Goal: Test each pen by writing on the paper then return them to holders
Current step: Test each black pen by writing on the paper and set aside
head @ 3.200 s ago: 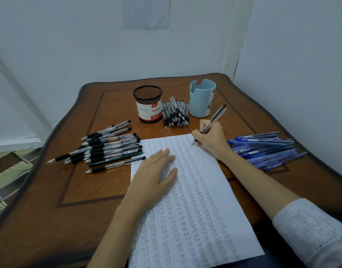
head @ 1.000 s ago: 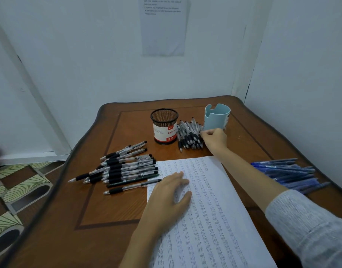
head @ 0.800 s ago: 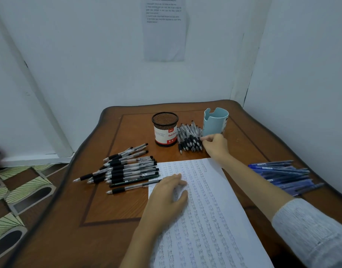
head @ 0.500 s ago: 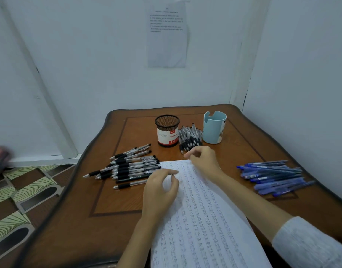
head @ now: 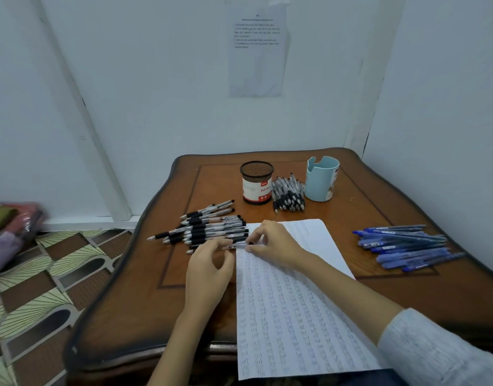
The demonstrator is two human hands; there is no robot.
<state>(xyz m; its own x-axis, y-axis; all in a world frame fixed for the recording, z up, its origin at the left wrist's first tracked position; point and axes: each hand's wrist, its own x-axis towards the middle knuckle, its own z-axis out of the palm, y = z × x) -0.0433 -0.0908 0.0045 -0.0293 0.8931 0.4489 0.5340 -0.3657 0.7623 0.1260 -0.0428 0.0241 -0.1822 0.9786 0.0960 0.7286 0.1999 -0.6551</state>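
Note:
A sheet of paper point(head: 292, 299) covered in rows of pen marks lies on the wooden table point(head: 133, 302). At its upper left edge my left hand point(head: 209, 263) and my right hand point(head: 270, 243) pinch the two ends of one clear black-grip pen point(head: 235, 246), taken from the pile of black pens point(head: 209, 228) beside it. A black mesh holder point(head: 257, 182) and a light blue holder point(head: 321, 178) stand at the back, with a small bunch of black pens point(head: 287, 195) lying between them.
A heap of blue pens point(head: 404, 245) lies on the table's right side. Walls close off the back and right; a printed sheet point(head: 257, 48) hangs on the back wall. Patterned floor tiles point(head: 44, 274) and a soft bundle point(head: 11, 224) lie to the left.
My right hand laid the tested pen in the bunch between the holders, then came back to the paper's corner. My left hand left the paper, and both now pinch a pen from the left pile.

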